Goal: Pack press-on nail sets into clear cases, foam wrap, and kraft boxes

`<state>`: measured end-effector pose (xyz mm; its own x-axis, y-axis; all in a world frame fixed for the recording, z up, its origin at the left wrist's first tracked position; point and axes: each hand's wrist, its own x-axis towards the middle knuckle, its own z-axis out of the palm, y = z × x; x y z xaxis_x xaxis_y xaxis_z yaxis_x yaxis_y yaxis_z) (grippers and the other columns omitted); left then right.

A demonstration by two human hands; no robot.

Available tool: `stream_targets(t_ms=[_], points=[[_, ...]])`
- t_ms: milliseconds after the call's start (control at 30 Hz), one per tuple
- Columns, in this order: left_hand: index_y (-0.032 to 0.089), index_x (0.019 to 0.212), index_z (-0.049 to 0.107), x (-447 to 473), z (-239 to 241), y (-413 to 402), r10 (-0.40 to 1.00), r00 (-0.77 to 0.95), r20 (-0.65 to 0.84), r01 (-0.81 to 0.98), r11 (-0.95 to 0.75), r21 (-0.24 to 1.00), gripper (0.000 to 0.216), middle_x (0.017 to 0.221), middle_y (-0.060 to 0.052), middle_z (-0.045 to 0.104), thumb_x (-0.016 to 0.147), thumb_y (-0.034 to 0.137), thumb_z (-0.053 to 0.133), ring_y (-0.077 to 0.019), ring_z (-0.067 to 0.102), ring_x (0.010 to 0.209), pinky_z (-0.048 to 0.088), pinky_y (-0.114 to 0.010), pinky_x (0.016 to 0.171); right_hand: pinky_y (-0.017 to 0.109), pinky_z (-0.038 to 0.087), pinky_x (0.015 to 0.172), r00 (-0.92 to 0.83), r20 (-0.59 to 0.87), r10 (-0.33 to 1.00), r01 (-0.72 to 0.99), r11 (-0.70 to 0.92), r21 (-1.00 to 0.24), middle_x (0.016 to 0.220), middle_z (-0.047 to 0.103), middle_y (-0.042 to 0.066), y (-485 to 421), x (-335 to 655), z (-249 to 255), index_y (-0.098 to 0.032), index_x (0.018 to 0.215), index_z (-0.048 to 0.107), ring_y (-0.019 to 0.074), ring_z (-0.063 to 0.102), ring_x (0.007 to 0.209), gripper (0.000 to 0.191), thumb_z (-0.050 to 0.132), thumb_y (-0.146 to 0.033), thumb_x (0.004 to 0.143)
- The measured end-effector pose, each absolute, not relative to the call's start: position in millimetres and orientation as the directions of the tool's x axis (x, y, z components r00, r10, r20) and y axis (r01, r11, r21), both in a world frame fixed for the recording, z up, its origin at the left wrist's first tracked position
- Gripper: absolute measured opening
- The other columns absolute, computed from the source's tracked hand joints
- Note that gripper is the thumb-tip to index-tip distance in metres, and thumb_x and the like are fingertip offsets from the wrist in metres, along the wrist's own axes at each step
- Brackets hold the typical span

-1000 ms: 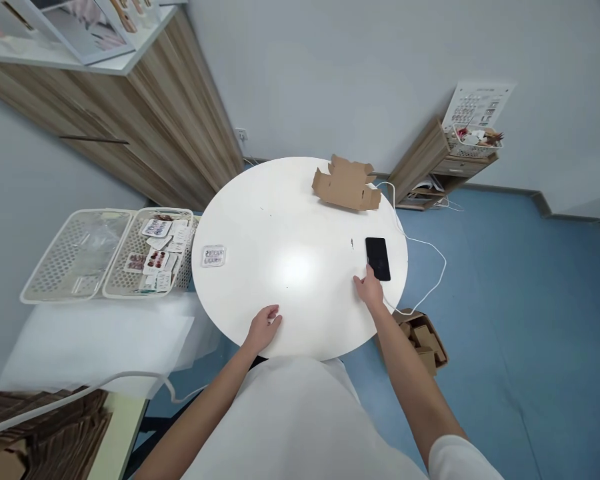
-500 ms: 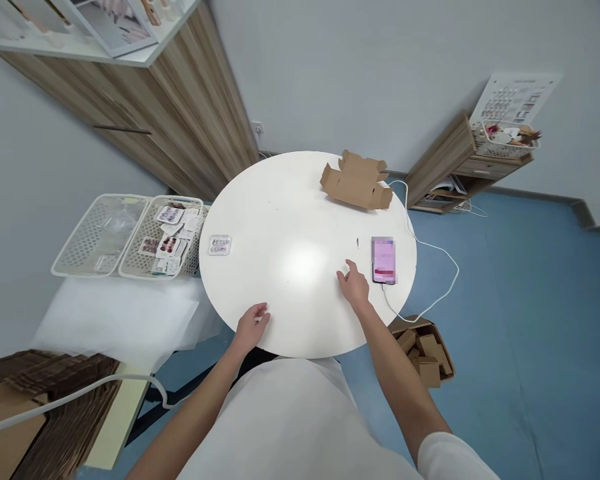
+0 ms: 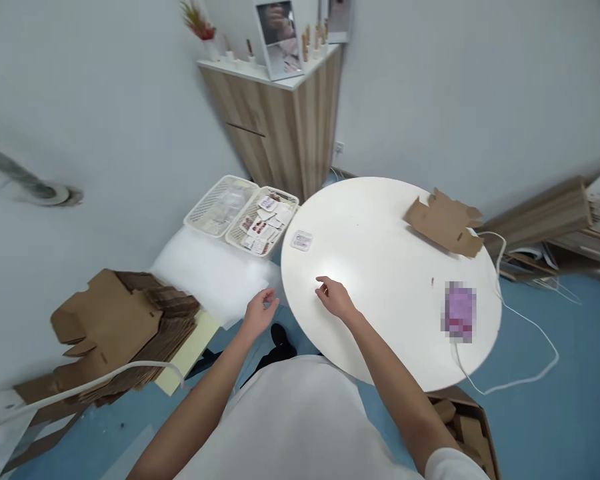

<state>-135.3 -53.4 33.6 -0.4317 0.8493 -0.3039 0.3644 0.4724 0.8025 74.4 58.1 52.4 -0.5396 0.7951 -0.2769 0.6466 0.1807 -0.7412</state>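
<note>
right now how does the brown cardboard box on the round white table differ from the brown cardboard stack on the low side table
The brown cardboard box is a single piece, partly folded with flaps raised, on the round white table beyond the right hand. The brown cardboard stack is many flat sheets piled up, left of the left hand. Both are plain brown die-cut cardboard; neither hand touches either.

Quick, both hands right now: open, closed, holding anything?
Left hand: open, empty, off the round white table, by the white foam sheets.
Right hand: open, empty, over the table.
</note>
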Motion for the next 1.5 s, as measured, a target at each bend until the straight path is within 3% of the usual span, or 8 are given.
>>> stream_targets(t_ms=[233, 433, 667, 933, 1133, 1267, 1400, 1500], points=[[0.017, 0.104, 0.056, -226.5, 29.6, -80.5, 0.799, -0.539, -0.267, 0.241, 0.450, 0.860, 0.038, 0.096, -0.008, 0.062, 0.070, 0.035, 0.054, -0.0167, 0.060, 0.081, 0.048, -0.030, 0.071, 0.026, 0.041, 0.068, -0.676, -0.236, 0.698, 0.622, 0.369, -0.691, 0.082, 0.063, 0.002, 45.0, -35.5, 61.3, -0.022, 0.113, 0.051, 0.0143, 0.056, 0.074, 0.033, 0.044, -0.026, 0.081], [0.017, 0.104, 0.056, -281.2, 23.0, -94.8, 0.758, -0.578, -0.303, 0.194, 0.488, 0.851, 0.038, 0.095, -0.007, 0.063, 0.070, 0.034, 0.054, -0.0164, 0.062, 0.078, 0.048, -0.030, 0.072, 0.026, 0.042, 0.065, -0.742, -0.296, 0.601, 0.625, 0.462, -0.629, 0.086, 0.064, 0.004, 41.2, -102.5, 62.1, -0.021, 0.115, 0.050, 0.0153, 0.057, 0.075, 0.034, 0.045, -0.029, 0.082], [0.019, 0.109, 0.053, -310.2, 7.3, -96.8, 0.681, -0.591, -0.432, 0.102, 0.594, 0.798, 0.042, 0.114, -0.010, 0.058, 0.070, 0.034, 0.058, -0.0218, 0.058, 0.097, 0.046, -0.032, 0.079, 0.029, 0.044, 0.072, -0.761, -0.373, 0.532, 0.637, 0.502, -0.585, 0.098, 0.061, 0.007, 44.6, -153.4, 45.6, -0.018, 0.116, 0.048, 0.0174, 0.058, 0.085, 0.037, 0.047, -0.029, 0.081], [0.019, 0.120, 0.045, -319.3, -23.8, -91.6, 0.622, -0.596, -0.507, 0.060, 0.665, 0.744, 0.059, 0.138, -0.014, 0.034, 0.067, 0.038, 0.062, -0.0277, 0.046, 0.115, 0.040, -0.036, 0.089, 0.037, 0.035, 0.094, -0.763, -0.397, 0.510, 0.635, 0.475, -0.609, 0.129, 0.041, 0.012, 54.2, -195.2, 11.3, -0.018, 0.119, 0.046, 0.0236, 0.039, 0.120, 0.047, 0.052, -0.038, 0.077], [0.019, 0.125, 0.040, -324.5, -32.7, -73.7, 0.539, -0.587, -0.604, -0.009, 0.741, 0.671, 0.070, 0.142, -0.015, 0.023, 0.063, 0.041, 0.064, -0.0281, 0.044, 0.117, 0.040, -0.034, 0.086, 0.041, 0.029, 0.098, -0.741, -0.471, 0.479, 0.670, 0.469, -0.576, 0.139, 0.025, 0.013, 75.1, -230.3, -11.2, -0.019, 0.124, 0.041, 0.0294, 0.023, 0.128, 0.059, 0.057, -0.042, 0.072], [0.019, 0.127, 0.036, -325.6, -36.0, -63.8, 0.506, -0.564, -0.652, -0.065, 0.760, 0.646, 0.072, 0.140, -0.015, 0.029, 0.064, 0.043, 0.063, -0.0275, 0.050, 0.110, 0.043, -0.032, 0.080, 0.042, 0.030, 0.097, -0.751, -0.500, 0.432, 0.661, 0.505, -0.555, 0.134, 0.033, 0.017, 87.0, -243.6, -24.4, -0.014, 0.124, 0.042, 0.0297, 0.028, 0.125, 0.054, 0.056, -0.030, 0.074], [0.019, 0.125, 0.039, -326.5, -38.6, -59.1, 0.468, -0.598, -0.651, -0.097, 0.764, 0.638, 0.070, 0.131, -0.013, 0.043, 0.064, 0.041, 0.064, -0.0260, 0.055, 0.104, 0.044, -0.031, 0.076, 0.035, 0.034, 0.094, -0.794, -0.469, 0.387, 0.608, 0.532, -0.590, 0.121, 0.046, 0.012, 91.4, -249.6, -33.2, -0.017, 0.119, 0.045, 0.0224, 0.043, 0.113, 0.045, 0.052, -0.018, 0.075], [0.019, 0.126, 0.038, -328.0, -39.1, -57.9, 0.442, -0.624, -0.645, -0.068, 0.791, 0.608, 0.069, 0.131, -0.013, 0.043, 0.065, 0.040, 0.062, -0.0253, 0.056, 0.099, 0.043, -0.033, 0.079, 0.034, 0.038, 0.090, -0.778, -0.473, 0.413, 0.628, 0.515, -0.583, 0.114, 0.049, 0.010, 91.4, -254.3, -36.7, -0.020, 0.115, 0.047, 0.0200, 0.050, 0.102, 0.041, 0.049, -0.014, 0.074]])
